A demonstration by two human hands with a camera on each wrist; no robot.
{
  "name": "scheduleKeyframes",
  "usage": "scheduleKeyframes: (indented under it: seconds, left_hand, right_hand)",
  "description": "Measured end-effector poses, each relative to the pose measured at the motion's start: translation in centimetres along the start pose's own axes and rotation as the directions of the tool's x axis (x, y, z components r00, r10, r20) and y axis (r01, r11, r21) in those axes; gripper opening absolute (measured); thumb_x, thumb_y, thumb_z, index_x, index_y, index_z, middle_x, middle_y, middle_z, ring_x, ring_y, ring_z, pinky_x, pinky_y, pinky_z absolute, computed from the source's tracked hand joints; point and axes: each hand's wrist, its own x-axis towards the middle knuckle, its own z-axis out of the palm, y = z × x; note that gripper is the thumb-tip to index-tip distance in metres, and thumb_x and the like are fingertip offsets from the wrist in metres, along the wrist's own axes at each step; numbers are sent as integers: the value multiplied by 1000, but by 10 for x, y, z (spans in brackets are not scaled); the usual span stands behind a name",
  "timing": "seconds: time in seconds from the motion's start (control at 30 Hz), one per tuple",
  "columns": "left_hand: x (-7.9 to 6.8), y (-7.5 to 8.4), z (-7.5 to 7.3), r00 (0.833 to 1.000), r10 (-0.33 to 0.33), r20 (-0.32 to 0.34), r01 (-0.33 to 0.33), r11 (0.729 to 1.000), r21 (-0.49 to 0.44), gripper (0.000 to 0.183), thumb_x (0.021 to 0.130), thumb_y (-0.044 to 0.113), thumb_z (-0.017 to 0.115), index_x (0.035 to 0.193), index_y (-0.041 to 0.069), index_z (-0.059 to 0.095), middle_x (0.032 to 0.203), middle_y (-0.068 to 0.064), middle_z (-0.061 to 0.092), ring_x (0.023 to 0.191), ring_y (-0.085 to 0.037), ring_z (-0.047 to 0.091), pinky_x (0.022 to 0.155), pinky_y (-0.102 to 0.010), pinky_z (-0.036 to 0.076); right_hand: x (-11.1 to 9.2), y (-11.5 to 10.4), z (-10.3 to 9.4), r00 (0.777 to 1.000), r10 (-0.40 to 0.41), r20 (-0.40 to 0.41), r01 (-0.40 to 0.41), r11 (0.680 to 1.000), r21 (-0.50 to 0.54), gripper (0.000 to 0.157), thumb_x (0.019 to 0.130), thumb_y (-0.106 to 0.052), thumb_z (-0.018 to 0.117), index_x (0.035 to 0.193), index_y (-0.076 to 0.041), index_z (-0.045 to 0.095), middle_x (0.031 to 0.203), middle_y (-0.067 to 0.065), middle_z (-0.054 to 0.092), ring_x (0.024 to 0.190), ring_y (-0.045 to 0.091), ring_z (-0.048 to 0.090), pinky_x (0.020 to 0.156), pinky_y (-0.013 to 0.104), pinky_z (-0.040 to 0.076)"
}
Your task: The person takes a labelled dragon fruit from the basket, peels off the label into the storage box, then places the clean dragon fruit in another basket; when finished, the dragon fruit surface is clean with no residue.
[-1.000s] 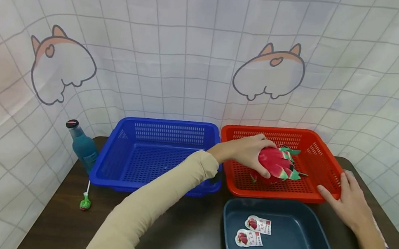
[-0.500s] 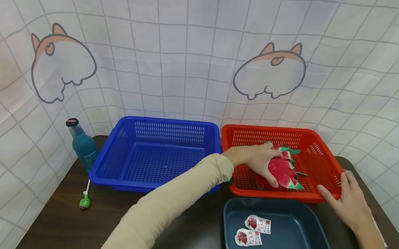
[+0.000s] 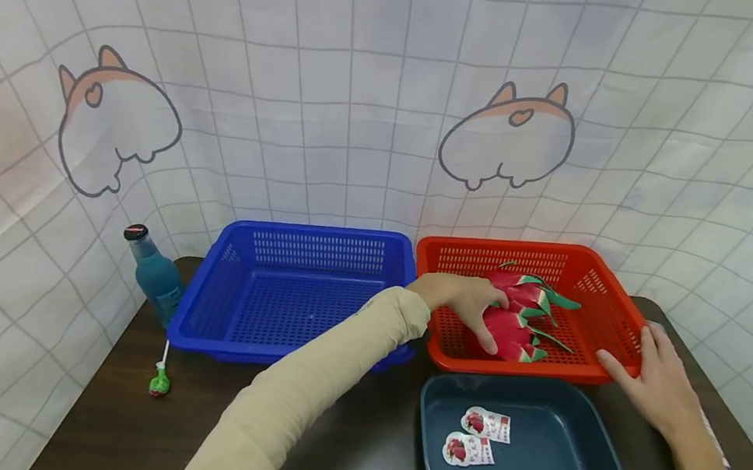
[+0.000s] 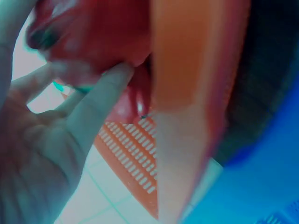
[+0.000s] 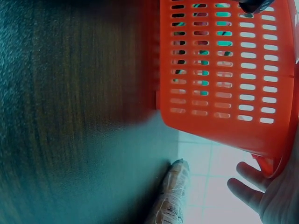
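Observation:
Inside the red basket, my left hand holds the left end of the front dragon fruit, thumb along its near side and fingers over its top. Behind it lies another dragon fruit with long green leaf tips. The left wrist view shows my thumb against the red skin, close to the basket wall. My right hand rests at the basket's front right corner, thumb on the front rim and straight fingers along the right side. In the right wrist view, two fingers extend past the corner.
A blue basket stands left of the red one. In front is a dark tray with two dragon-fruit cards. A blue bottle and a green lollipop are at far left. A clear-wrapped item lies by my right arm.
My left hand first lowered the front dragon fruit to the right in the red basket, then drew back left with it, showing more of the rear fruit. The right hand stayed put.

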Motion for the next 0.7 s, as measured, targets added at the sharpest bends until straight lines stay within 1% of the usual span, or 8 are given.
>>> scheduleKeyframes:
  seconds: [0.1, 0.17, 0.33, 0.47, 0.57, 0.63, 0.7]
  left_hand:
    - [-5, -2, -2, 998, -41, 53, 41, 999, 18, 83, 81, 53, 71, 147, 16, 37, 146, 0, 46, 131, -13, 42, 111, -29, 39]
    - [-7, -2, -4, 994, -72, 77, 70, 997, 21, 81, 83, 51, 70, 148, 16, 36, 148, 1, 45, 133, -14, 42, 114, -29, 37]
    - [-11, 0, -9, 989, -110, 100, 108, 994, 25, 80, 86, 49, 68, 150, 16, 34, 151, 1, 42, 137, -13, 40, 116, -29, 34]
    - [-11, 1, -10, 985, -128, 112, 126, 992, 25, 79, 87, 47, 67, 151, 16, 32, 152, 1, 41, 137, -13, 40, 116, -29, 33]
    - [-13, 3, -9, 991, -114, 68, 112, 993, 31, 74, 90, 43, 64, 151, 15, 32, 150, 0, 43, 135, -14, 41, 115, -29, 35]
    - [-16, 6, -7, 996, -84, 10, 83, 995, 48, 71, 92, 41, 62, 150, 15, 32, 149, -1, 43, 133, -14, 43, 114, -29, 37]
    - [-23, 9, -4, 997, -50, -56, 53, 997, 60, 68, 94, 40, 60, 151, 15, 32, 148, -3, 42, 131, -15, 45, 112, -29, 39]
  right_hand:
    - [0, 0, -2, 1000, -3, 0, 3, 1000, -3, 77, 90, -42, 61, 139, 11, 33, 127, 30, 39, 101, 43, 40, 76, 64, 40]
    - [1, 0, -3, 1000, -1, 3, 1, 1000, -7, 78, 91, -42, 60, 140, 11, 32, 128, 31, 39, 102, 44, 39, 76, 66, 40]
    - [0, 0, -5, 1000, 15, 23, -15, 1000, -15, 81, 92, -43, 58, 143, 12, 28, 134, 32, 35, 109, 48, 36, 81, 70, 38]
    - [-1, -1, -5, 999, 28, 35, -28, 999, -18, 84, 92, -44, 57, 146, 11, 24, 138, 34, 32, 112, 50, 35, 83, 73, 37]
    - [-1, -2, -5, 999, 22, 31, -22, 1000, -21, 83, 92, -44, 57, 145, 12, 25, 137, 34, 33, 112, 51, 35, 82, 73, 36]
    - [-1, -4, -7, 999, 22, 34, -21, 999, -28, 83, 92, -44, 57, 144, 12, 26, 138, 34, 32, 115, 52, 33, 84, 73, 34]
    - [-1, -5, -9, 999, 24, 41, -22, 999, -50, 85, 92, -46, 57, 144, 13, 26, 141, 35, 30, 119, 54, 30, 88, 74, 32]
